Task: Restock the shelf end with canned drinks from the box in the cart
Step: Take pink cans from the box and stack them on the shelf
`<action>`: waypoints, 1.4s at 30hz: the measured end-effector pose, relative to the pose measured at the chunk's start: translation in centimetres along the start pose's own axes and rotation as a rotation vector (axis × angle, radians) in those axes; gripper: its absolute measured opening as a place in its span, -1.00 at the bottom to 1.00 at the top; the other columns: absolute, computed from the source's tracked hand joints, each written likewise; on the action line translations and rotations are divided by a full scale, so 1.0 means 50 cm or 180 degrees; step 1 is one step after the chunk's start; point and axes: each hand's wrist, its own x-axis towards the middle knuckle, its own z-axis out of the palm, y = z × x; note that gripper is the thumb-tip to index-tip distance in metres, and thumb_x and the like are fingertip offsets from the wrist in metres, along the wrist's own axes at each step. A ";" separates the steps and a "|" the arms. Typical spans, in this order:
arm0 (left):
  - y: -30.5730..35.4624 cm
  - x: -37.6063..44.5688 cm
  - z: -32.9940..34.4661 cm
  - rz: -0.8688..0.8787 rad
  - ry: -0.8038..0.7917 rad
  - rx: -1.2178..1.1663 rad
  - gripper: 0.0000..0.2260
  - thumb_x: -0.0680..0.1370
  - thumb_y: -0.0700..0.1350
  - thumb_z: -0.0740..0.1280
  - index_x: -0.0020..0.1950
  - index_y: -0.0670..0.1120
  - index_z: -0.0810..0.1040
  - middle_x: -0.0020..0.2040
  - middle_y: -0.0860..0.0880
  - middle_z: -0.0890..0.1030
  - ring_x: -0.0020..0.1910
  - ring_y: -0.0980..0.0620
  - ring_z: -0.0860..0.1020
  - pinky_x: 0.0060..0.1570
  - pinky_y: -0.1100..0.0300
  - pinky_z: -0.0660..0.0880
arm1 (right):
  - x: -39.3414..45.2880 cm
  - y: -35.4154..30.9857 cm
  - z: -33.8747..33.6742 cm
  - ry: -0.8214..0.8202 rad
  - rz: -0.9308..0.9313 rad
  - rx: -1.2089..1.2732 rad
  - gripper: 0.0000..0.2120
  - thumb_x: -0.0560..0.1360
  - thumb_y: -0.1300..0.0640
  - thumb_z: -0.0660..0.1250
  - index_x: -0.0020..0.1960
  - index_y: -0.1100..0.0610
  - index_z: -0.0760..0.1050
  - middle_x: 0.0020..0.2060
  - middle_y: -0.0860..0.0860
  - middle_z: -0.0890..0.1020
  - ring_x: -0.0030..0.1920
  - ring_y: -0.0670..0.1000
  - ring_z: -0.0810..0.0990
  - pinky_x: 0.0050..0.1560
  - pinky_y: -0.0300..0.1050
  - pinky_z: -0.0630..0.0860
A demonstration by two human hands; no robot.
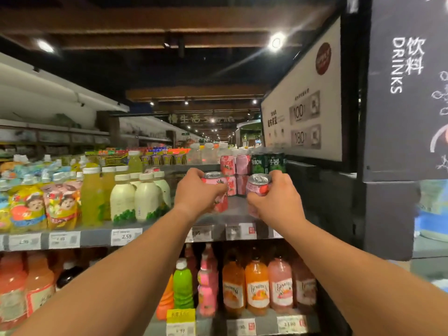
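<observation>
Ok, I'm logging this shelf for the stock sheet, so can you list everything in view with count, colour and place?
Held cans: two, pink; one in the left hand, one in the right, over the upper shelf.
Stacked cans: several, pink, two high, at the back.
Green cans: at least two, dark green, right of the pink stack.
White bottles: several, cream with white caps, upper shelf, left of the hands.
Yellow bottles: a few, left of the white ones.
Pouches: several, colourful, far left.
Glass bottles: four, orange to pink, lower shelf.
Green bottle: one, lower shelf.
Price tags: several, white, shelf edges.
Drinks sign: one, dark, top right.
Left hand: grips a can.
Right hand: grips a can.
</observation>
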 end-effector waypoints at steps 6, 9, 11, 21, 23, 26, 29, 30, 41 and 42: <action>-0.026 0.094 0.075 -0.0155 -0.0312 0.0287 -0.44 0.18 0.03 0.50 0.12 -0.01 0.41 -0.08 0.04 0.56 -0.24 -0.03 0.67 -0.27 0.01 0.66 | 0.102 0.039 0.074 -0.0439 -0.0085 -0.0360 -0.35 0.17 -0.36 0.27 0.13 -0.01 0.41 -0.08 -0.05 0.37 -0.14 0.02 0.48 -0.13 -0.07 0.45; -0.049 0.144 0.115 -0.0180 -0.0446 0.0311 -0.54 0.16 -0.01 0.52 -0.03 -0.05 0.45 -0.16 -0.06 0.64 -0.28 -0.10 0.68 -0.30 -0.07 0.66 | 0.138 0.056 0.127 -0.0624 -0.0012 -0.0565 -0.43 0.28 -0.29 0.38 0.11 0.07 0.44 -0.02 0.02 0.44 -0.05 0.10 0.54 -0.07 -0.01 0.49; -0.065 0.176 0.138 -0.0155 -0.0506 0.0391 -0.62 0.16 -0.03 0.54 -0.16 -0.02 0.44 -0.22 -0.09 0.67 -0.31 -0.09 0.68 -0.30 -0.06 0.65 | 0.156 0.067 0.161 -0.0689 0.0022 -0.0704 -0.41 0.30 -0.27 0.39 0.13 0.12 0.45 0.03 0.08 0.48 -0.01 0.13 0.55 -0.03 0.00 0.51; -0.113 0.328 0.198 -0.0147 -0.0995 0.1001 -0.76 0.27 -0.12 0.56 -0.19 -0.21 0.62 -0.24 -0.13 0.70 -0.20 -0.07 0.69 -0.16 0.01 0.65 | 0.264 0.100 0.272 -0.0984 0.0121 -0.1236 -0.57 0.33 -0.26 0.38 -0.08 0.10 0.56 -0.16 0.06 0.63 -0.21 0.07 0.56 -0.23 -0.13 0.50; -0.122 0.348 0.210 -0.0166 -0.1104 0.1093 -0.74 0.30 -0.12 0.56 -0.13 -0.24 0.65 -0.19 -0.14 0.70 -0.17 -0.07 0.69 -0.15 0.02 0.63 | 0.285 0.100 0.288 -0.1188 -0.0016 -0.1318 -0.58 0.39 -0.25 0.36 -0.02 0.10 0.54 -0.07 0.06 0.60 -0.13 0.08 0.57 -0.18 -0.11 0.49; -0.131 0.379 0.224 -0.0154 -0.1179 0.1222 -0.70 0.33 -0.06 0.59 -0.09 -0.22 0.64 -0.11 -0.13 0.69 -0.17 -0.06 0.65 -0.22 0.10 0.57 | 0.313 0.099 0.309 -0.1522 -0.0293 -0.1600 -0.61 0.52 -0.09 0.27 0.23 0.13 0.46 0.16 0.13 0.47 0.12 0.15 0.50 0.13 0.03 0.50; -0.136 0.410 0.237 -0.0188 -0.1378 0.1405 -0.70 0.34 0.01 0.60 -0.14 -0.16 0.62 -0.10 -0.12 0.70 -0.14 -0.08 0.67 -0.10 0.06 0.65 | 0.331 0.100 0.319 -0.1674 -0.0722 -0.2267 -0.64 0.57 0.02 0.21 0.30 0.15 0.45 0.21 0.16 0.45 0.18 0.19 0.44 0.21 0.06 0.43; -0.136 0.419 0.241 -0.0202 -0.1461 0.1455 -0.72 0.35 0.02 0.60 -0.19 -0.13 0.61 -0.12 -0.11 0.70 -0.18 -0.06 0.67 -0.10 0.06 0.66 | 0.336 0.101 0.320 -0.1632 -0.0899 -0.2512 -0.65 0.57 0.01 0.20 0.29 0.14 0.47 0.21 0.16 0.46 0.19 0.20 0.41 0.21 0.07 0.40; -0.151 0.470 0.296 0.0013 -0.1261 0.2038 -0.66 0.38 0.17 0.52 -0.22 -0.07 0.52 -0.14 -0.05 0.60 -0.17 -0.03 0.56 -0.23 0.20 0.42 | 0.372 0.123 0.336 -0.1368 -0.1489 -0.3030 -0.69 0.56 0.12 0.14 0.23 0.11 0.52 0.17 0.09 0.54 0.18 0.15 0.32 0.16 0.07 0.26; -0.154 0.473 0.299 -0.0017 -0.1262 0.1962 -0.65 0.38 0.18 0.53 -0.16 -0.08 0.57 -0.11 -0.05 0.63 -0.14 -0.04 0.58 -0.21 0.19 0.45 | 0.376 0.123 0.337 -0.1383 -0.1506 -0.3066 -0.69 0.56 0.12 0.14 0.23 0.10 0.52 0.16 0.08 0.55 0.17 0.15 0.33 0.15 0.06 0.27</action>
